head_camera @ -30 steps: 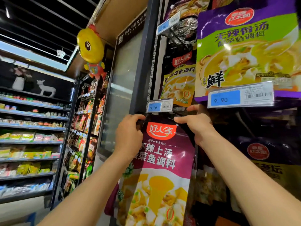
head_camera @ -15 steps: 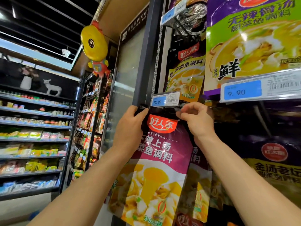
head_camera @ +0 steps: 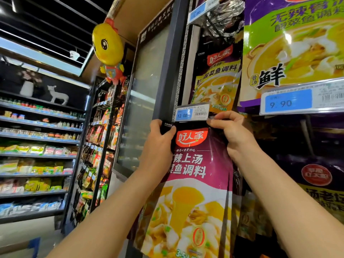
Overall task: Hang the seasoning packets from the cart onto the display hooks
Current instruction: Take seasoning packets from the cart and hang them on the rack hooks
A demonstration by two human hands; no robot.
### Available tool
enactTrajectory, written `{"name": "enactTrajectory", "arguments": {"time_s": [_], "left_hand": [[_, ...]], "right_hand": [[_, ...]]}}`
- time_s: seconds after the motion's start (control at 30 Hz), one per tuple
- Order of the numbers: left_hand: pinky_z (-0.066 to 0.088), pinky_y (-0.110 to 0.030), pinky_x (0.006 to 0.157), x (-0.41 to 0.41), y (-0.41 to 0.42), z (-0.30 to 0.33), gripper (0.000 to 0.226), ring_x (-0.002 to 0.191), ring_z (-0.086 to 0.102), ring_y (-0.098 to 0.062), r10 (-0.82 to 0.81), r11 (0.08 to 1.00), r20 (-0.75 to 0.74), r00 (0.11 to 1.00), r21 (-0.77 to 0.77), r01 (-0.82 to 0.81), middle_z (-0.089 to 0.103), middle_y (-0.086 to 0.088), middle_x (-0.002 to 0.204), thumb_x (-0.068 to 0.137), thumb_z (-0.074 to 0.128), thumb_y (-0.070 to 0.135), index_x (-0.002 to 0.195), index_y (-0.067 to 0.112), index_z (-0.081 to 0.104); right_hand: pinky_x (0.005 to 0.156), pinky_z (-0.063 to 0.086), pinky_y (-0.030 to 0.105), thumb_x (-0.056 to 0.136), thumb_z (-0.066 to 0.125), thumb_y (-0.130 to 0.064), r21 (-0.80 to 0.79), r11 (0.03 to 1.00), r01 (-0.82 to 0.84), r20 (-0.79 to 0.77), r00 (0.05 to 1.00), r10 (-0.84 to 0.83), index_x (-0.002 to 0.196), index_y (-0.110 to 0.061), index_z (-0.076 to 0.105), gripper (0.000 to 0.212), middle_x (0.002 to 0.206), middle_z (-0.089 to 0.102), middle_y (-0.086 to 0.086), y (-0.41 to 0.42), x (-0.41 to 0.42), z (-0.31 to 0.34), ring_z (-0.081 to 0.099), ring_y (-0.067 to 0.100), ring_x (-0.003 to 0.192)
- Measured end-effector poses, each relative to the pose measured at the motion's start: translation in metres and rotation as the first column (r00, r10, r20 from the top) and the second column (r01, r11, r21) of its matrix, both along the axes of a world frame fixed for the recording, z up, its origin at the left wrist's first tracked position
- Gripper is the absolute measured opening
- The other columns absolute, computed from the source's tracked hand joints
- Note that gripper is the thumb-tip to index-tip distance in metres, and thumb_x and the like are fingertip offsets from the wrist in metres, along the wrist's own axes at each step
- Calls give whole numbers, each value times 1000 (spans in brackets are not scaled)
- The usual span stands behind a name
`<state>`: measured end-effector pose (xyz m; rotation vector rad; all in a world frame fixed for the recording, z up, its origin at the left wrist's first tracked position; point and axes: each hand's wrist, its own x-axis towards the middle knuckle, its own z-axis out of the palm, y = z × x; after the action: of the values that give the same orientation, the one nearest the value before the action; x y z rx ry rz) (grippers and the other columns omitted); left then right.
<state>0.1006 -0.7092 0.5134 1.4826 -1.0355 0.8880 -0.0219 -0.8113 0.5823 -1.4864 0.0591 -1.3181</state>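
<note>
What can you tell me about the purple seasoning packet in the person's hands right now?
The purple seasoning packet is a glossy, flexible pouch with a red logo, white Chinese lettering and a yellow soup picture below. It hangs roughly upright, its top edge just under the 12.00 price tag. The left hand grips its top left corner; the right hand pinches the top right. Similar packets sit directly behind it.

Both bare forearms reach up and forward from the lower corners of the view, converging near its middle. The left hand [head_camera: 158,146] has its thumb laid across in front and its fingers wrapped behind what it grips. The right hand [head_camera: 235,134] is curled, fingertips pinching leftward, wrist bent.
</note>
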Motion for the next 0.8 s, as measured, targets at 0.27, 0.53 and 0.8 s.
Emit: {"name": "enactTrajectory", "arguments": {"time_s": [0.27, 0.53, 0.8], "left_hand": [[52, -48, 84, 4, -12, -3, 45, 117, 45, -34, 257, 936, 278, 926, 168, -311, 37, -21, 139, 90, 62, 25, 129, 3, 52], [48, -45, 94, -15, 1, -59, 55, 120, 51, -29, 47, 983, 165, 985, 170, -75, 53, -10, 135, 90, 32, 46, 124, 16, 64], [30, -17, 99, -4, 2, -71, 38, 124, 41, -2, -170, 976, -58, 984, 129, 177, 46, 8, 137, 96, 51, 37, 131, 22, 55]], "right_hand": [[56, 46, 21, 71, 76, 0, -180, 944, 275, -113, 948, -298, 64, -18, 55, 28, 75, 61, -2, -21, -2, 1, 58, 11, 69], [69, 46, 20, 88, 62, -19, -720, 453, 526, 20, 668, -744, 93, -20, 56, 8, 91, 61, -6, -18, -15, -24, 57, 9, 83], [102, 25, 62, 74, 67, -23, -838, -278, 470, 437, 274, -857, 94, -11, 64, 23, 127, 54, 15, 19, -13, -61, 41, 32, 128]]}}
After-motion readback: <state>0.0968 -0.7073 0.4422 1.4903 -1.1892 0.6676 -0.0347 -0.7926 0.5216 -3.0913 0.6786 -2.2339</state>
